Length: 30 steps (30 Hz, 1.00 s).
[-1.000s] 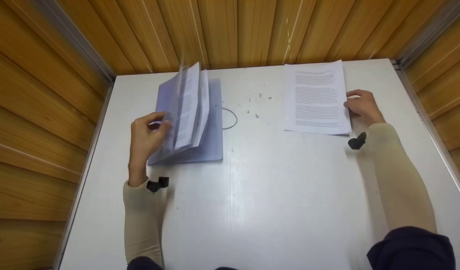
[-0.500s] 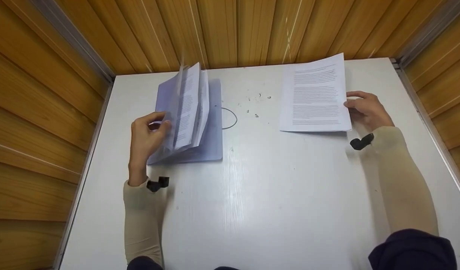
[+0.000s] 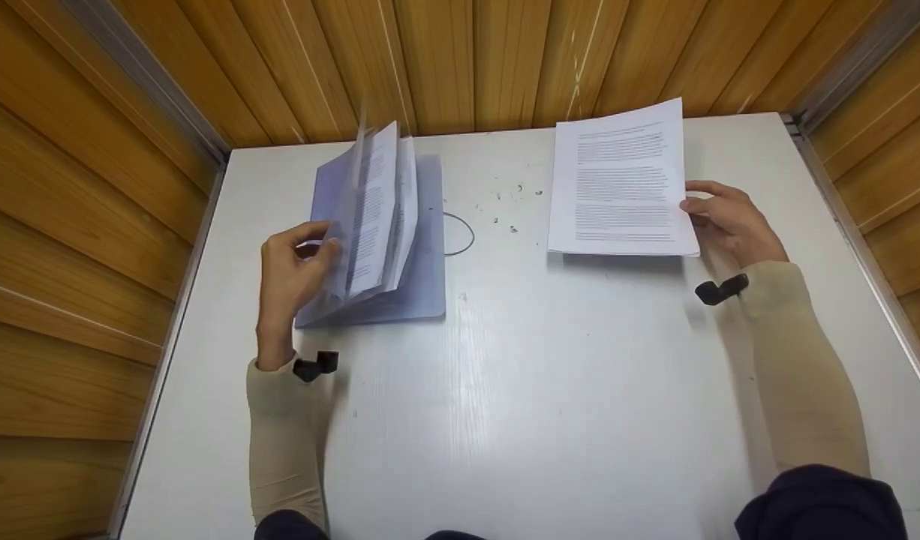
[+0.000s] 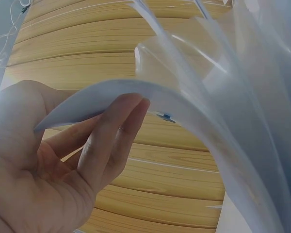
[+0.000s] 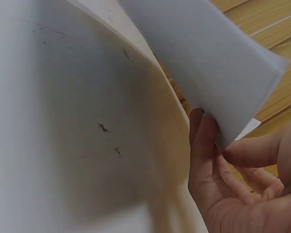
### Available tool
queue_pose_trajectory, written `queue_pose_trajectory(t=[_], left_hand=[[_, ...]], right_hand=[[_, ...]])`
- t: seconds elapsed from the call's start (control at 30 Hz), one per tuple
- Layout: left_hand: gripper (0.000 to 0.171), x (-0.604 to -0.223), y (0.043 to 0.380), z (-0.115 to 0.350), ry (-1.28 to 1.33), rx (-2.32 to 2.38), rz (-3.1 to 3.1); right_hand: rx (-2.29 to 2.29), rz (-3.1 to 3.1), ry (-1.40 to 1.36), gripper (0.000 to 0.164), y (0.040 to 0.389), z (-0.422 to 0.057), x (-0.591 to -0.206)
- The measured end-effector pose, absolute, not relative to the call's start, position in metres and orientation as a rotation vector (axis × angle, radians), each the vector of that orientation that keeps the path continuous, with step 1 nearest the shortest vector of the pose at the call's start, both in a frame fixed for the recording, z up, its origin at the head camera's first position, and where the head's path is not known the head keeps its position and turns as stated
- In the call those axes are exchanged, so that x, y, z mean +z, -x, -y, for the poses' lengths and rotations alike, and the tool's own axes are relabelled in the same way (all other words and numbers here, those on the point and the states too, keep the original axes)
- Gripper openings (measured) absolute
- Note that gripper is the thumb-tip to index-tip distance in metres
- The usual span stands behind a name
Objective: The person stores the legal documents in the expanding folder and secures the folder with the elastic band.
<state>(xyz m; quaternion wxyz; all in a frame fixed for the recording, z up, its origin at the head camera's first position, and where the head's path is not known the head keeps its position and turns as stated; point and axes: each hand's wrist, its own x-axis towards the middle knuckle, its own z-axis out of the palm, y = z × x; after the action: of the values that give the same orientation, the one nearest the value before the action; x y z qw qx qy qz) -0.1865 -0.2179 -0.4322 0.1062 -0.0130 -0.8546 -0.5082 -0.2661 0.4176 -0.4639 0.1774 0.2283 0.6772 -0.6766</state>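
A translucent bluish folder (image 3: 428, 262) lies spread on the left of the table, its clear sleeves fanned upward with printed pages (image 3: 374, 210) inside. My left hand (image 3: 291, 266) holds its raised cover and front sleeves at their left edge; in the left wrist view the bent cover (image 4: 111, 92) passes between thumb and fingers. At the right, my right hand (image 3: 734, 221) pinches a thin stack of printed paper (image 3: 625, 184) by its right edge. In the right wrist view the paper (image 5: 208, 63) is raised off the table, thumb on one side and fingertips on the other.
The white table (image 3: 505, 390) has dark scuff marks (image 3: 513, 229) between folder and paper. An elastic loop (image 3: 471, 231) sticks out from the folder's right side. Wood-patterned walls (image 3: 505, 67) enclose the back, left and right.
My right hand has lifted the paper stack off the table and moved it slightly left, its far right corner now higher. The left hand and the folder have stayed in place.
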Motion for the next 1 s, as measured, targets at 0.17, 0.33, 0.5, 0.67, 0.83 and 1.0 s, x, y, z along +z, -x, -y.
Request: queue_pose_trajectory(t=[0.17, 0.33, 0.5, 0.67, 0.83, 1.0], left_hand=[[0.029, -0.433, 0.186, 0.217, 0.045, -1.507, 2.501], [0.028, -0.433, 0.186, 0.216, 0.047, -1.504, 2.503], [0.029, -0.432, 0.185, 0.216, 0.038, -1.503, 2.506], [0.030, -0.433, 0.186, 0.215, 0.034, -1.502, 2.507], [0.029, -0.434, 0.186, 0.215, 0.045, -1.499, 2.501], [0.030, -0.433, 0.185, 0.214, 0.047, -1.500, 2.500]], right_hand=[[-2.000, -1.876, -0.644, 0.061, 0.263, -0.406, -0.466], [-2.121, -1.788, -0.609, 0.057, 0.258, -0.389, -0.467], [-2.160, -1.747, -0.549, 0.055, 0.254, -0.371, -0.470], [-2.199, -1.736, -0.479, 0.049, 0.252, -0.354, -0.474], [-2.260, -1.678, -0.416, 0.043, 0.250, -0.340, -0.479], [-2.261, -1.686, -0.417, 0.045, 0.249, -0.323, -0.481]])
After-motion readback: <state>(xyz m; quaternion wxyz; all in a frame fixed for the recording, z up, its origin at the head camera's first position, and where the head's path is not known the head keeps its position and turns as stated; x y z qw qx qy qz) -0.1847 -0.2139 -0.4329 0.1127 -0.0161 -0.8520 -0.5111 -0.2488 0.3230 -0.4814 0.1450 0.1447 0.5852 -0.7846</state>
